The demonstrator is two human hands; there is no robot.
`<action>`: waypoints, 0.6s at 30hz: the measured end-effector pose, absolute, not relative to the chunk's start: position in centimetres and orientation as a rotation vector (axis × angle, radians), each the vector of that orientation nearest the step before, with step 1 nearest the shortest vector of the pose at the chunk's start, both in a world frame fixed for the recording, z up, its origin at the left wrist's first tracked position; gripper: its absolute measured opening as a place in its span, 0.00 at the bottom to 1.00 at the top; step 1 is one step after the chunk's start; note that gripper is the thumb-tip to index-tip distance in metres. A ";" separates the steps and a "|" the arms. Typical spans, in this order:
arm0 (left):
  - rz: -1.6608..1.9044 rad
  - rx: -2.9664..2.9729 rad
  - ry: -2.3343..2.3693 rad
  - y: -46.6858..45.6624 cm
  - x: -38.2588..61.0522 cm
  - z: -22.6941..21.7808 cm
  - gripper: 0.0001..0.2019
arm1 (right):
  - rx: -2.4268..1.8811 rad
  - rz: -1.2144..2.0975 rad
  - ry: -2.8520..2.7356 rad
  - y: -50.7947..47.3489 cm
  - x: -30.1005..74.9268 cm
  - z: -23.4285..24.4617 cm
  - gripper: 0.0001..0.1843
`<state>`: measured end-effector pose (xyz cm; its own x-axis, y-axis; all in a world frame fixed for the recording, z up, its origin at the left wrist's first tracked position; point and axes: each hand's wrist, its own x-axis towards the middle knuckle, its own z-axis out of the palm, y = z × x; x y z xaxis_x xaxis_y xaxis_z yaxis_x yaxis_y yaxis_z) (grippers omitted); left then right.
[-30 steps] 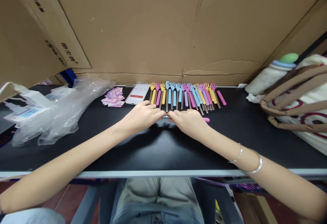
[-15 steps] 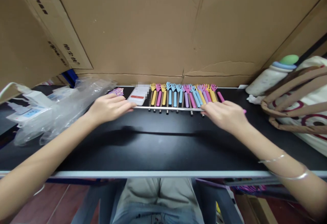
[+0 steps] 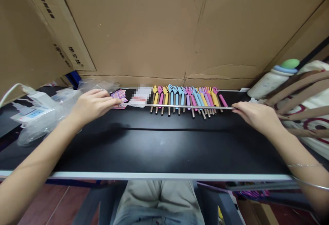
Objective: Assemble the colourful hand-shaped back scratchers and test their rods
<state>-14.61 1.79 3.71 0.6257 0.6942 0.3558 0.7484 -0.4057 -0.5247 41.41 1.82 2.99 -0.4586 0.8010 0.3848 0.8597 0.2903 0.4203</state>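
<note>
Stretched level above the table is a thin silver telescopic back scratcher (image 3: 177, 106), pulled out long, with its two ends hidden in my fingers. My left hand (image 3: 94, 107) pinches one end, beside some purple printed cards (image 3: 120, 96). The other end is closed in my right hand (image 3: 259, 115), near a bag on the right. Just behind the rod, a row of short back scratchers (image 3: 182, 98) with yellow, pink, blue and purple claw heads and grips lies on the black table (image 3: 164, 153). One pink grip (image 3: 223, 100) lies at the row's right end.
A phone-like white item (image 3: 140, 101), partly blurred, lies left of the row. Clear plastic bags (image 3: 38, 132) and a white power strip (image 3: 33, 113) lie at far left. A white bottle (image 3: 269, 81) leans by a cloth bag (image 3: 316, 115) at right. Cardboard (image 3: 164, 29) walls the back.
My hands have moved apart, left hand leftward and right hand rightward. The silver rod between them now shows much longer.
</note>
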 end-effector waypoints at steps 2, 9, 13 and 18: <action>-0.148 -2.139 -1.171 1.7 -15.7 3.6 0.18 | -1.646 -0.844 -2.408 1.8 42.8 3.1 0.17; -0.337 -2.247 -1.318 1.6 -18.2 2.9 0.16 | -1.731 -0.395 -2.281 1.4 46.9 3.5 0.11; -0.359 -2.524 -1.471 2.1 -18.3 3.2 0.18 | -1.748 0.281 -2.210 1.3 47.3 3.7 0.13; -0.353 -2.658 -1.619 2.3 -17.8 3.6 0.19 | -1.748 0.308 -2.120 1.1 47.5 3.6 0.12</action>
<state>-17.83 2.26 3.57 0.4403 0.8762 0.1962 0.8783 -0.4657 0.1087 47.50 1.15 3.64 -0.1590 0.9764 0.1461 0.8945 0.2051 -0.3974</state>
